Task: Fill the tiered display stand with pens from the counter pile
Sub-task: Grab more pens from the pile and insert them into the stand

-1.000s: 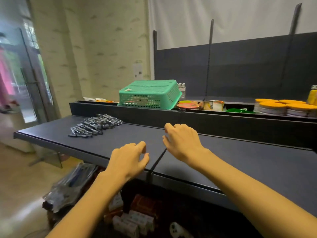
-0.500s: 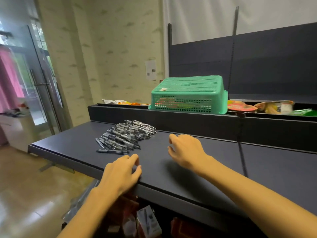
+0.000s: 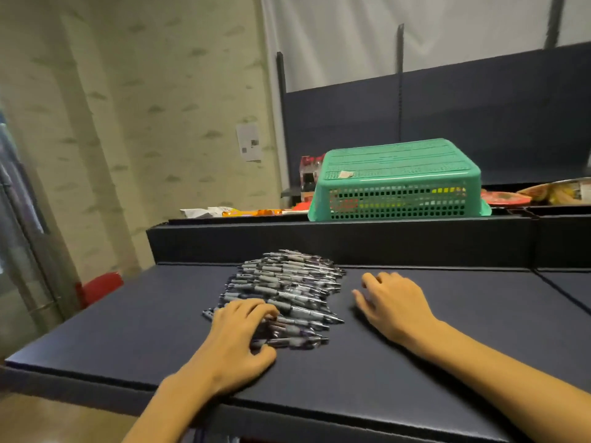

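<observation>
Left hand (image 3: 238, 334) fingers curled onto near edge of grey-black plastic pen pile (image 3: 287, 289), grip not closed; right hand (image 3: 391, 298) relaxed, empty, beside pile. Scoop small aligned bunch.

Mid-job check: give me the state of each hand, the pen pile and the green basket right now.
left hand: fingers curled onto the near edge of the pile, touching pens; a firm grip is not clear.
right hand: loosely curled, holding nothing, just right of the pile.
pen pile: heaped loose on the dark counter.
green basket: upside down on the raised ledge behind.
</observation>
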The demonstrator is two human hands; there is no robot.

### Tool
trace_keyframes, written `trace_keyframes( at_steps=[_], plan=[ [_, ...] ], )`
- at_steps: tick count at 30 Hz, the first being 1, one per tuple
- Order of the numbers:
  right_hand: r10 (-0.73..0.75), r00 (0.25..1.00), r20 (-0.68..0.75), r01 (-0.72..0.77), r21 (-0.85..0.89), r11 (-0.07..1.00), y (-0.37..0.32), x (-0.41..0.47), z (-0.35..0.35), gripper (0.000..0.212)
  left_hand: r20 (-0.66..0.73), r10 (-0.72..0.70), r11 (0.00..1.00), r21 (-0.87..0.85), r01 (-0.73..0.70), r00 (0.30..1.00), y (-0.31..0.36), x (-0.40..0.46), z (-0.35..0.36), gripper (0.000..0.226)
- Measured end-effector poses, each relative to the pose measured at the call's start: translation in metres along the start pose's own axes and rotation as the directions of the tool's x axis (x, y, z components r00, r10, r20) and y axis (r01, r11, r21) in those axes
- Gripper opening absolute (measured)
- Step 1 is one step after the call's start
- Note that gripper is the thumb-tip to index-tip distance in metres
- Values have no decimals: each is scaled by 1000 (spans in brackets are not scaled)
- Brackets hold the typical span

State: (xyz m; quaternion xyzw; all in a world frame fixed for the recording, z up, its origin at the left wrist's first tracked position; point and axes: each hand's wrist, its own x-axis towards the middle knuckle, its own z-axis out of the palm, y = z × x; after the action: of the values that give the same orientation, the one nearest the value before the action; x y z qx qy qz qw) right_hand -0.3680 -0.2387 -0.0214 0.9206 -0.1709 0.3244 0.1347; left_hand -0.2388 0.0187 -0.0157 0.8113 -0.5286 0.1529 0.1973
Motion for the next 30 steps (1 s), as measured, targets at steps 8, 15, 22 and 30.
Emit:
trace_keyframes(
  at_steps=[8, 15, 22, 30],
  plan=[
    [396, 914, -93, -395, 27, 918, -62, -24, -20, 25, 199, 331, 935, 60, -349, 922, -31, 24, -8, 63],
    [583, 812, -30, -582, 32, 813, -71, -42, -36, 33, 337, 451, 877, 4, -480, 827, -34, 48, -11, 50],
    [668, 743, -35, -669, -22, 743, -71, -41, -39, 31, 526, 375, 868, 91, -488, 763, -14, 65, -10, 52],
    [690, 723, -43, -690, -92, 718, -73, -37, -37, 35, 462, 354, 873, 149, -464, 813, -10, 64, 2, 34]
  ],
)
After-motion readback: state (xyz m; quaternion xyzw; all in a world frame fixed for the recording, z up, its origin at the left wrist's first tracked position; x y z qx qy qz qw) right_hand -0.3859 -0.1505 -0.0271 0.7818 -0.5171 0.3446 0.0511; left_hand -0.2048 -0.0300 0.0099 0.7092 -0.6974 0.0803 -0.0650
